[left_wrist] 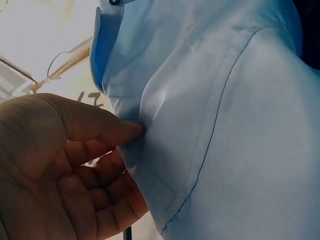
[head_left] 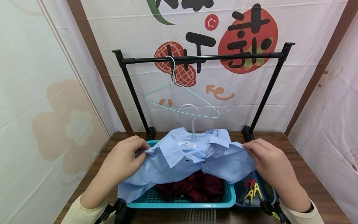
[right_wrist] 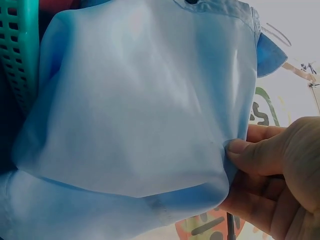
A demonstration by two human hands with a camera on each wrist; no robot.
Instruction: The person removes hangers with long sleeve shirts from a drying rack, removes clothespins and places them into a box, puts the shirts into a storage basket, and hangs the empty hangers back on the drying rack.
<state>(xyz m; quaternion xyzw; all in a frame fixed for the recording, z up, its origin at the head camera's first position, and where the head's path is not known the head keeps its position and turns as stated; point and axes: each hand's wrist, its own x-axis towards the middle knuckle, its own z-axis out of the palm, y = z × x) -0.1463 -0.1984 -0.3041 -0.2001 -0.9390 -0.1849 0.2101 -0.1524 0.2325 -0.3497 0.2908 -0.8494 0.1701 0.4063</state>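
Observation:
A light blue collared shirt (head_left: 173, 165) is spread between both hands, above a teal basket. A white hanger (head_left: 193, 123) sits inside its neck, the hook standing up out of the collar. My left hand (head_left: 126, 157) pinches the shirt at one shoulder; in the left wrist view the thumb (left_wrist: 127, 131) presses on the fabric near a sleeve seam. At the other shoulder my right hand (head_left: 268, 161) pinches the cloth, and the right wrist view shows that thumb (right_wrist: 240, 146) on the shirt's edge. The hanger's arms are mostly hidden under the shirt.
A mint green hanger (head_left: 181, 85) hangs from a black rack (head_left: 207, 58) at the back. Dark red cloth (head_left: 193, 188) lies in the teal basket (head_left: 179, 205). To its right, a dark blue tray (head_left: 269, 193) holds yellow and red clips (head_left: 253, 191). Everything stands on a wooden table (head_left: 305, 174).

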